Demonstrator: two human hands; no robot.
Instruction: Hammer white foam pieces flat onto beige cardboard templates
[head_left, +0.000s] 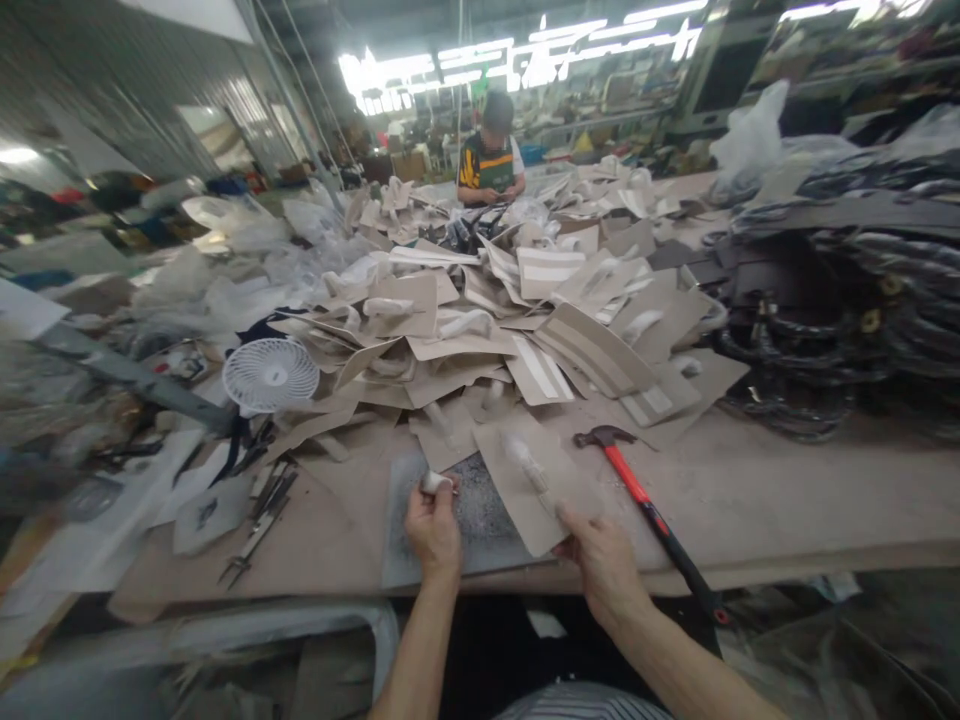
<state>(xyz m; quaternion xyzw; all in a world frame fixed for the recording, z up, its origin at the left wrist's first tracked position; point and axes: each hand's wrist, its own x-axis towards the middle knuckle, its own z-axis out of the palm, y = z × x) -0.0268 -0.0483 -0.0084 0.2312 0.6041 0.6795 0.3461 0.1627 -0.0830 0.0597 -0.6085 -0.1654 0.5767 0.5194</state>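
Observation:
My left hand is closed on a small white rolled piece, pinched between thumb and fingers; its exact kind is unclear. In my right hand is the near corner of a flat beige panel, with a white plastic-wrapped strip fixed on its face. The panel tilts over a dark grey slab on the table. To the right of that hand lies a claw hammer with a red and black handle, its head pointing away from me.
Ahead is a large heap of similar beige panels. A white fan stands at left, near pliers-like tools. Dark plastic-wrapped goods are stacked at right. Across the table sits another person, hands together.

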